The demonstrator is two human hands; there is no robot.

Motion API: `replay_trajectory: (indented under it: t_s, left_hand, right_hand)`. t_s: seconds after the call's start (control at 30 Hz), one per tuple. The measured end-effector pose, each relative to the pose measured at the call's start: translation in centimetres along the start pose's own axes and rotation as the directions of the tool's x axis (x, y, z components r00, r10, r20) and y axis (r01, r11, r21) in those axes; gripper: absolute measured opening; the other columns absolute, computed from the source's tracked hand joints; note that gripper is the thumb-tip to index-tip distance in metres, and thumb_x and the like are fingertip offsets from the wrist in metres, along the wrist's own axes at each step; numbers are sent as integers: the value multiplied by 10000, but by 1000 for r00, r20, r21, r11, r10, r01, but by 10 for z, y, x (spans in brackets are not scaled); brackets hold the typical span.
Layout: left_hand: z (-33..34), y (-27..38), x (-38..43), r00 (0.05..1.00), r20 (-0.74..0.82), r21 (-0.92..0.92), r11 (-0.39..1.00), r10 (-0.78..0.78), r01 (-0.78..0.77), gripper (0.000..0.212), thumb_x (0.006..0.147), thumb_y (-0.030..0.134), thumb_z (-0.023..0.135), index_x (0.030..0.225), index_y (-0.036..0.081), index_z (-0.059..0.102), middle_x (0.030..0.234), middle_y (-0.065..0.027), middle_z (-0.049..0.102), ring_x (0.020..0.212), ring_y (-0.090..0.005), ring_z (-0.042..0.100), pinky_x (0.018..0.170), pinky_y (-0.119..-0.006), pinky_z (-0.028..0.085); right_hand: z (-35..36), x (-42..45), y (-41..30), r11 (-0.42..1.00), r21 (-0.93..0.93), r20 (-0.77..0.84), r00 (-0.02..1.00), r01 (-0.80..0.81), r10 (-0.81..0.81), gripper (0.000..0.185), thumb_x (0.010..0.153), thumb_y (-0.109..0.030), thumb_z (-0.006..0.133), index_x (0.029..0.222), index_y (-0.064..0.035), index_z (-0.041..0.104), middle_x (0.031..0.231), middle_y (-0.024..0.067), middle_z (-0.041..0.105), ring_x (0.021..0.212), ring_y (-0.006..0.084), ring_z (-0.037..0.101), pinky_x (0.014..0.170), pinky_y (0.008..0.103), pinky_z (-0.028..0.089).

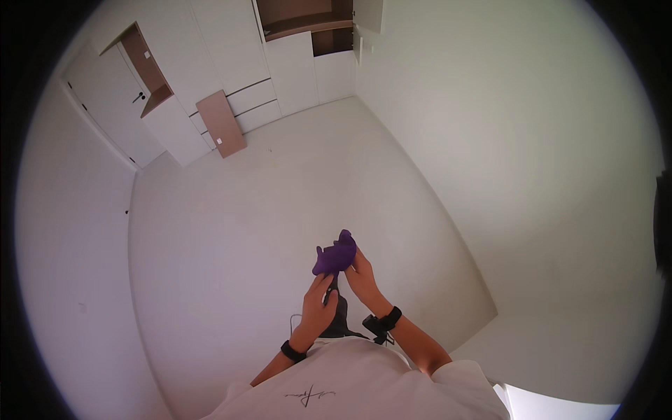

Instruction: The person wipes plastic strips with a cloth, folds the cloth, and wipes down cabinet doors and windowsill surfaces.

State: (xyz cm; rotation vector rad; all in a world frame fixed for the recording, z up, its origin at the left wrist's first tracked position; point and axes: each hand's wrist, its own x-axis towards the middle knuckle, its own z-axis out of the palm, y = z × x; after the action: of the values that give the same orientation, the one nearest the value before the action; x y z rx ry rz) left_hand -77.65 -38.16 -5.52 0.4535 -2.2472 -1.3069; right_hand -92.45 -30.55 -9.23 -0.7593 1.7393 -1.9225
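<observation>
A crumpled purple cloth is held up in front of my body, above the floor. My right hand grips it from the right, with the fingers partly hidden behind the fabric. At its lower left edge are the fingertips of my left hand; the thumb stands apart from them, and whether they pinch the cloth is unclear. A narrow purple part hangs down between the hands. Black wristbands circle both wrists, and a small black device sits by the right one.
Pale floor stretches ahead between two walls. A brown panel leans against white drawers. Behind it rise white cabinets with open brown shelves and swung-out doors. A white door with a black handle is at far left.
</observation>
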Motion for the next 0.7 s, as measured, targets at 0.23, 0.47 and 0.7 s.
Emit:
replay_trajectory:
  t_s: [0.23,0.47,0.7]
  left_hand:
    - [-34,-54,139,986,-167,-100,995,-3,-14,476,930,31,604,1384,-89,526,1420,-341,510,1223,-459,585,1035,-441,492]
    - [-91,-91,277,993,-16,15,993,121,-121,706,936,29,592,1562,-55,276,1605,-356,251,1493,-493,278,1186,-471,327]
    - [-78,-138,412,988,-100,30,993,117,-114,732,936,41,595,1568,-72,243,1610,-369,219,1503,-500,251,1194,-474,307]
  right_hand:
    - [41,151,-35,937,-262,-1,971,229,-237,453,937,-45,650,1382,-10,573,1580,218,424,1390,361,509,1098,374,435]
    - [68,249,-25,868,-396,-92,928,299,-361,455,926,6,642,1373,25,564,1544,285,433,1324,427,555,978,379,529]
    - [65,389,-4,811,-451,-63,893,373,-446,421,913,31,631,1327,64,567,1523,303,448,1312,449,556,961,390,541]
